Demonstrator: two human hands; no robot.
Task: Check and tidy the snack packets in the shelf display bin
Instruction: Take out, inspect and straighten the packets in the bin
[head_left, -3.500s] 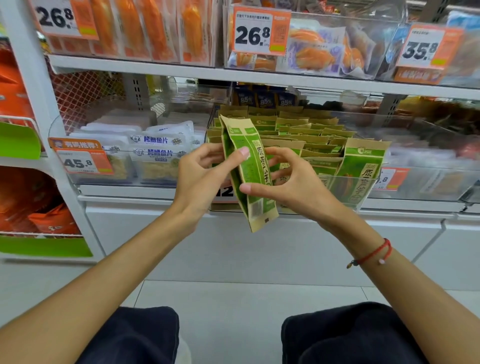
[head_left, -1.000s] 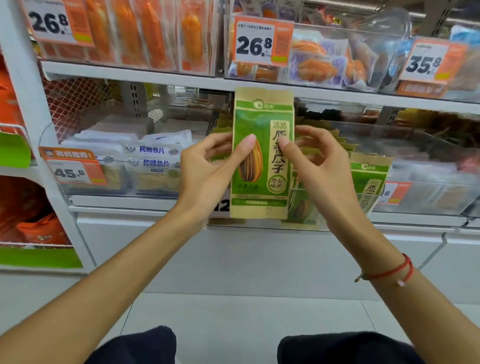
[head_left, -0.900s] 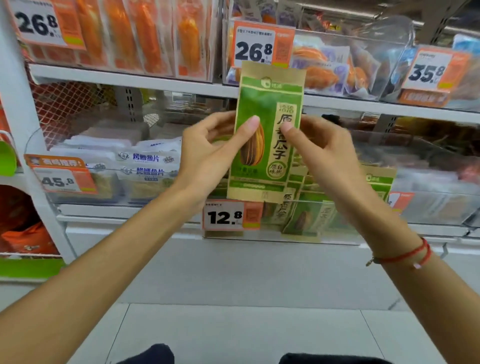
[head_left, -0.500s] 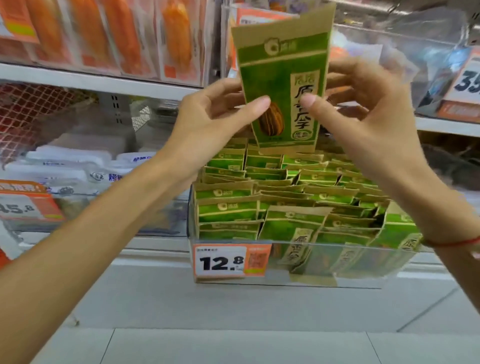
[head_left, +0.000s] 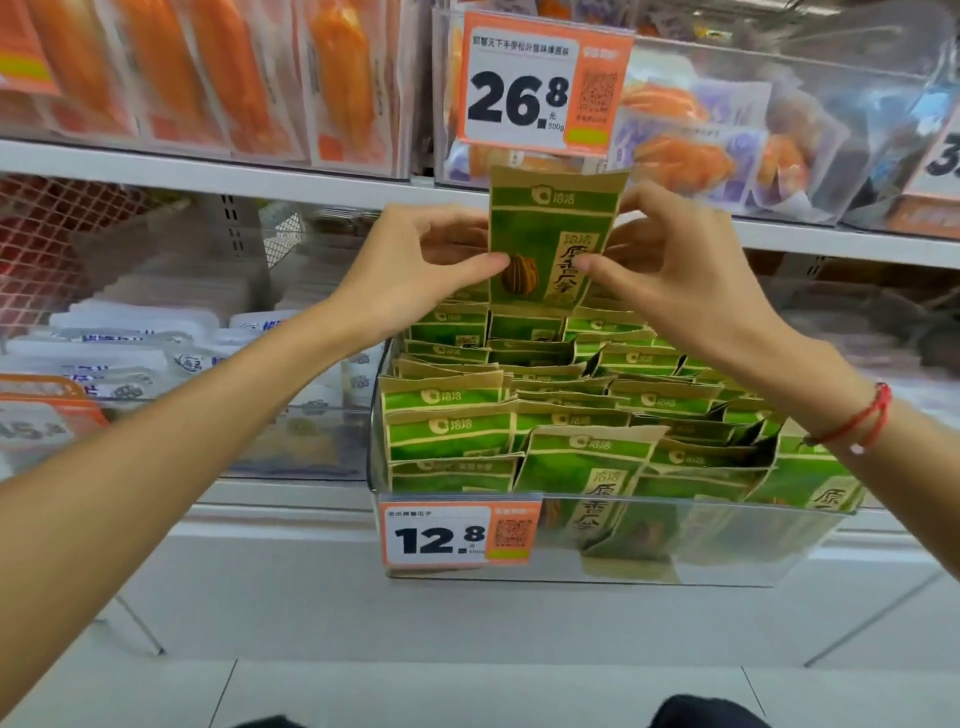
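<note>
I have my left hand (head_left: 415, 270) and right hand (head_left: 675, 275) both pinching one upright green packet (head_left: 550, 234), the packed bin (head_left: 727, 540) just below them.

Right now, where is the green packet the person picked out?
Head view, upper centre: the green packet is upright between the left hand and right hand, above the back rows of the bin, below the 26.8 price tag.

A green-and-tan paper snack packet (head_left: 549, 244) stands upright over the back rows of matching packets (head_left: 524, 421) packed in the clear plastic display bin (head_left: 727, 540).
</note>
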